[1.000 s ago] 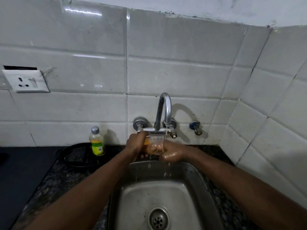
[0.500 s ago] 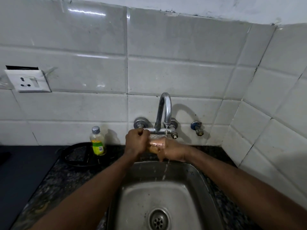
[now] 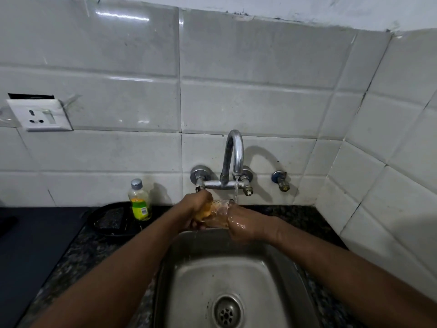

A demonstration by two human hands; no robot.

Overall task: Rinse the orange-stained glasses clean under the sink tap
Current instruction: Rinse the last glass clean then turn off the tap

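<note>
A clear glass [image 3: 214,211] with orange stain lies on its side over the back rim of the steel sink [image 3: 290,268], mouth pointing right. My left hand [image 3: 192,208] grips its base end. My right hand [image 3: 246,224], wet, covers the mouth end, fingers at or inside the rim. A thin stream of water falls from the curved chrome tap [image 3: 234,155] onto the glass rim and my right hand. Water drips down into the basin.
A small bottle of yellow liquid [image 3: 139,201] stands left of the tap, beside a black round tray [image 3: 111,220] on the dark stone counter. A wall socket [image 3: 39,114] is at far left. The drain [image 3: 227,312] sits in the basin. A tiled corner wall rises at right.
The glass has tipped from upright to lying sideways between my hands, and both hands have shifted slightly on it under the stream. The camera has moved a little.
</note>
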